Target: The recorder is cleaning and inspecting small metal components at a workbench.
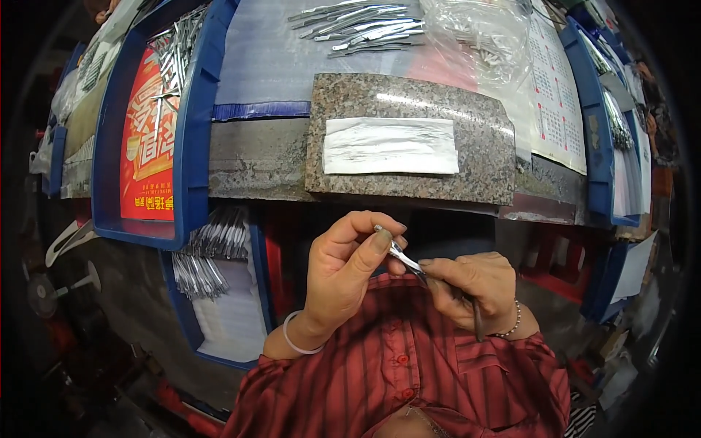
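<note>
In front of my chest, my left hand (347, 266) pinches one end of a slender, shiny silver metal piece (401, 253) between thumb and fingers. My right hand (475, 287) is closed at the other end of that piece. A thin dark strip-like tool (478, 321) sticks out below the right palm; its other end is hidden in the fingers. Just beyond my hands lies a speckled granite block (409, 98), with a white folded pad (391, 146) on top that bears grey smudges.
Several slender silver pieces (376, 29) lie on the bench beyond the block, beside a clear plastic bag (482, 33). Left stands a blue tray (193, 146) with more pieces and a red printed sheet; below it, another blue tray (259, 292). More blue trays (595, 117) stand right.
</note>
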The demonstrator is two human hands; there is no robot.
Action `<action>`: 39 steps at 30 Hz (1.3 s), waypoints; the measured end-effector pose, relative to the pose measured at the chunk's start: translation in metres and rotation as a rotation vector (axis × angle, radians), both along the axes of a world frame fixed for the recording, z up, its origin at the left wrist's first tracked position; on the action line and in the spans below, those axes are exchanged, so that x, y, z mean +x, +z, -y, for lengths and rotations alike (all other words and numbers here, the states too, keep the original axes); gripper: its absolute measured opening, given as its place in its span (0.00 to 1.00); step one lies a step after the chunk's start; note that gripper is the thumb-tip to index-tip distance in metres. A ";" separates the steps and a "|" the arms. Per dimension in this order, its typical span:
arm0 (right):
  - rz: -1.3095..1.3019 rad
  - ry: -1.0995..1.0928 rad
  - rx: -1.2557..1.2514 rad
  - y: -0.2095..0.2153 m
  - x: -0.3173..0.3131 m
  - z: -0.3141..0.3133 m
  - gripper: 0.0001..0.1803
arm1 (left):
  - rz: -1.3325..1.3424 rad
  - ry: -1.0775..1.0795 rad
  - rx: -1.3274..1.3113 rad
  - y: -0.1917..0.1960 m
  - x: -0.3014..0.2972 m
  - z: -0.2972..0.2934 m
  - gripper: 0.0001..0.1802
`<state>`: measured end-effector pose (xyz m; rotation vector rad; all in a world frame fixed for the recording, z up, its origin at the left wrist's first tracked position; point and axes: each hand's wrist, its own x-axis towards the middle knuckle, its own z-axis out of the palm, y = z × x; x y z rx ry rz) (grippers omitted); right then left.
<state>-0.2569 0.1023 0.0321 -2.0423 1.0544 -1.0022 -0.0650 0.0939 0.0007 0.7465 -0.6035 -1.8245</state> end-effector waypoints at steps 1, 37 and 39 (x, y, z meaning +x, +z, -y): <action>0.030 -0.010 0.001 0.000 0.000 -0.001 0.18 | 0.011 -0.003 -0.009 0.001 0.000 0.000 0.10; -0.198 0.118 -0.116 0.022 -0.021 0.041 0.15 | 0.772 -0.159 -0.711 0.020 0.019 0.047 0.09; -0.215 -0.023 -0.175 0.029 -0.021 0.047 0.10 | 0.879 -0.041 -0.905 0.023 0.022 0.060 0.09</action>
